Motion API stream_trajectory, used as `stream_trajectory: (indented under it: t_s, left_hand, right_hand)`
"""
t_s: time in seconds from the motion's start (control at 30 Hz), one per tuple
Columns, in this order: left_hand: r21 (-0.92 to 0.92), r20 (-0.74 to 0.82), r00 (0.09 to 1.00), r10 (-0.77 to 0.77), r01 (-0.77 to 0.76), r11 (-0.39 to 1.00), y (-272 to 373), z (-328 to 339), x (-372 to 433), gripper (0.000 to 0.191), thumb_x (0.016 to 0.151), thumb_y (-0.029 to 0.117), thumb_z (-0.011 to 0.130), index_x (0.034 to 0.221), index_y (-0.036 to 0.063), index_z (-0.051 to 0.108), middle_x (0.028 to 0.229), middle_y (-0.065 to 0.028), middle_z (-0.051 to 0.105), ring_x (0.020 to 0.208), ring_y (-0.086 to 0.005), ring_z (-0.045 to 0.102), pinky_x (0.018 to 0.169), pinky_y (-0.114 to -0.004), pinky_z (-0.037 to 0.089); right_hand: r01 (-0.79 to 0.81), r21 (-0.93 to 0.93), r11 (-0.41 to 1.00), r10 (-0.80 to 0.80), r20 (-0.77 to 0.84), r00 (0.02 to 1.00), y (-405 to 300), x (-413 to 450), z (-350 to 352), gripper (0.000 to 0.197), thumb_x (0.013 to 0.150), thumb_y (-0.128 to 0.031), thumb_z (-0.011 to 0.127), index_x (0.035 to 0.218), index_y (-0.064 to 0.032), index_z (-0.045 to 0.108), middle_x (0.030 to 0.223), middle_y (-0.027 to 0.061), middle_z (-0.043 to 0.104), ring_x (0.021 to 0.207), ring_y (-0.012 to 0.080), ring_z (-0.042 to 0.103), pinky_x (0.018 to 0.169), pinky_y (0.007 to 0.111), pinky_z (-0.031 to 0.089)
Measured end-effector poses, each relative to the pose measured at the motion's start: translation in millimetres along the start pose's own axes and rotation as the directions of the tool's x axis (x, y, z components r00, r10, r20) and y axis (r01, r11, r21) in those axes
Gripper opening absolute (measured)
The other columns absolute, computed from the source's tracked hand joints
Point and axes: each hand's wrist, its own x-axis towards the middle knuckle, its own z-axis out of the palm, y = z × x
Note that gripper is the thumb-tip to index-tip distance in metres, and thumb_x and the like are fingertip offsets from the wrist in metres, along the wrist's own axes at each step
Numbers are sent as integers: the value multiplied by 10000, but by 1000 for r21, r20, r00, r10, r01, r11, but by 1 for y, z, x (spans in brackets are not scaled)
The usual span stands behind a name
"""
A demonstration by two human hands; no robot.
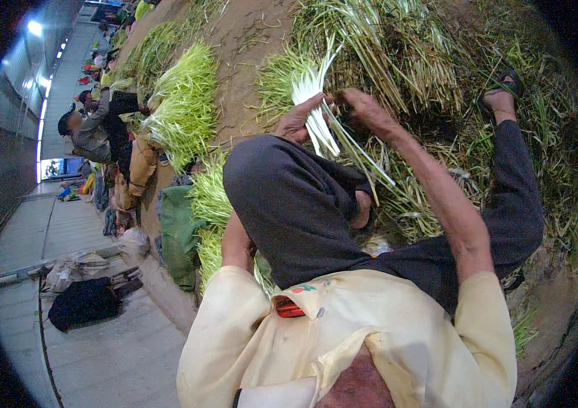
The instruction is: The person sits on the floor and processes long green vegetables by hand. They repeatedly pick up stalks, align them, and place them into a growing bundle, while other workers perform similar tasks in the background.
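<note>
In my left hand is a bunch of pale stalks, which look like blanched garlic shoots or chives. Their white ends point down towards my knee, and the stalks fan out above my grip. My right hand is close to the bunch's right side with the fingers curled. Whether those fingers pinch a stalk is too blurred to tell. A few thin loose stalks slant down to the right from the bunch. Just beyond my left hand lies a small pile of green-tipped shoots.
Heaped untrimmed stalks and leafy scraps cover the ground ahead and right. Yellow-green bundles lie to the left, beside a green sack. A person sits farther left. Black cloth lies on the paving.
</note>
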Motion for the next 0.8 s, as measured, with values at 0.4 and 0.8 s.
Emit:
stream_trajectory:
  t_s: [0.4, 0.8]
  left_hand:
    - [50, -112, 991, 71, -66, 997, -5, 8, 3, 317, 886, 256, 609, 1093, 18, 575, 976, -123, 659, 886, -202, 647, 732, -291, 552]
    - [-60, -6, 996, 95, -95, 994, 12, -14, 6, 324, 862, 278, 636, 1065, 32, 577, 1012, -186, 639, 833, -220, 641, 692, -343, 560]
  right_hand:
    - [-119, -144, 982, 143, 172, 975, 11, -74, -12, 442, 916, -401, 440, 874, 23, 559, 707, 29, 456, 630, 137, 407, 570, 322, 350]
    - [124, -966, 226, 844, 257, 471, 116, -210, -122, 237, 858, -200, 521, 982, -26, 625, 941, 127, 631, 860, 302, 591, 717, 429, 485]
